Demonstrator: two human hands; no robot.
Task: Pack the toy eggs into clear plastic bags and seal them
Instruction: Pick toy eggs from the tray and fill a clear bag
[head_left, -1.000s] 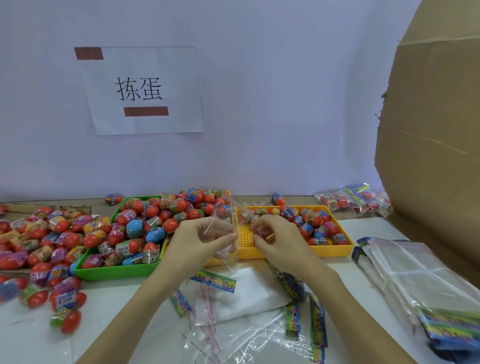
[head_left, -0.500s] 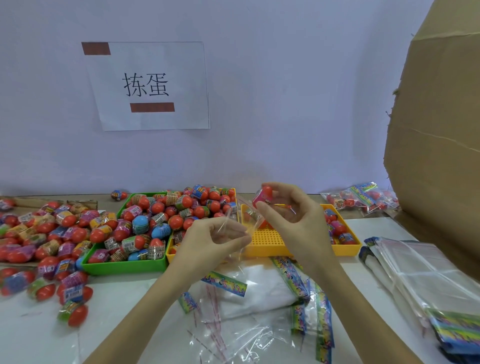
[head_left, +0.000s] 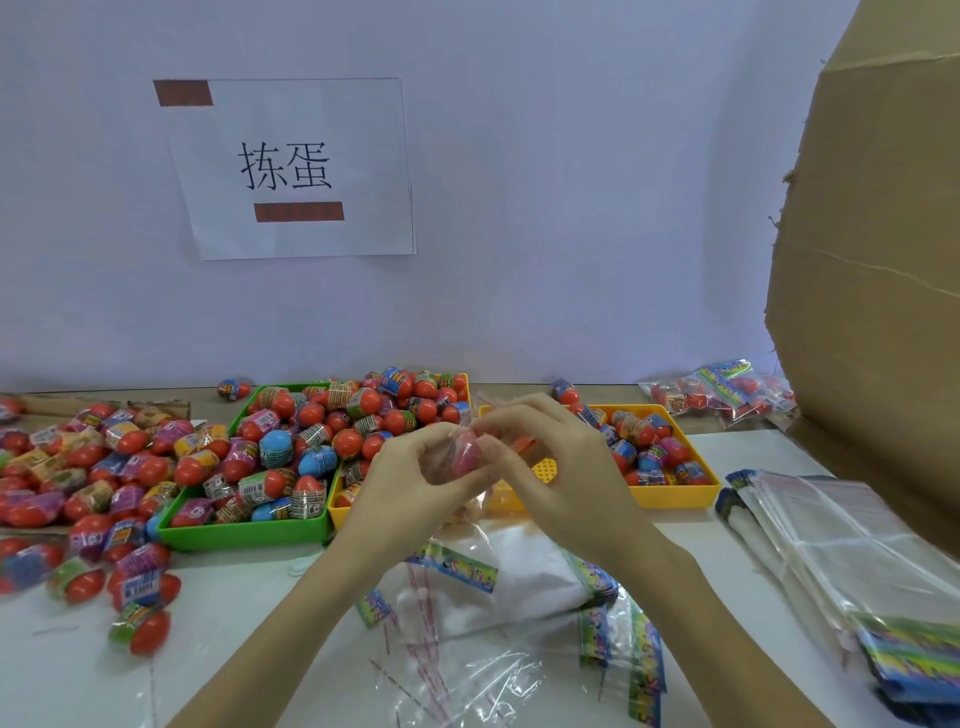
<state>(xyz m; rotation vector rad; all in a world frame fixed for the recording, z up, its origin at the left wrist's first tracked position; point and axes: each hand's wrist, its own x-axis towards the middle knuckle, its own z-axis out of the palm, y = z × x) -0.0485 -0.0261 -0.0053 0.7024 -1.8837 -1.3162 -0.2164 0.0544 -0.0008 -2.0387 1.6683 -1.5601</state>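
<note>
My left hand (head_left: 415, 478) holds the mouth of a clear plastic bag (head_left: 467, 512) in front of the trays. My right hand (head_left: 556, 467) pinches a pink-wrapped toy egg (head_left: 466, 452) and has it at the bag's opening, between both hands. A green tray (head_left: 244, 530) at left is heaped with red toy eggs (head_left: 311, 415). A yellow tray (head_left: 670, 493) at right holds several more eggs (head_left: 639, 436), its left part bare.
Loose eggs (head_left: 93, 467) cover the table's left side. Empty clear bags (head_left: 467, 623) lie under my forearms, and a stack of bags (head_left: 852, 545) sits at right. Packed bags (head_left: 717, 392) lie at the back right beside a large cardboard box (head_left: 878, 312).
My right hand picked an egg from the yellow tray, lifted it, then brought it down and left to the bag held by my left hand.
</note>
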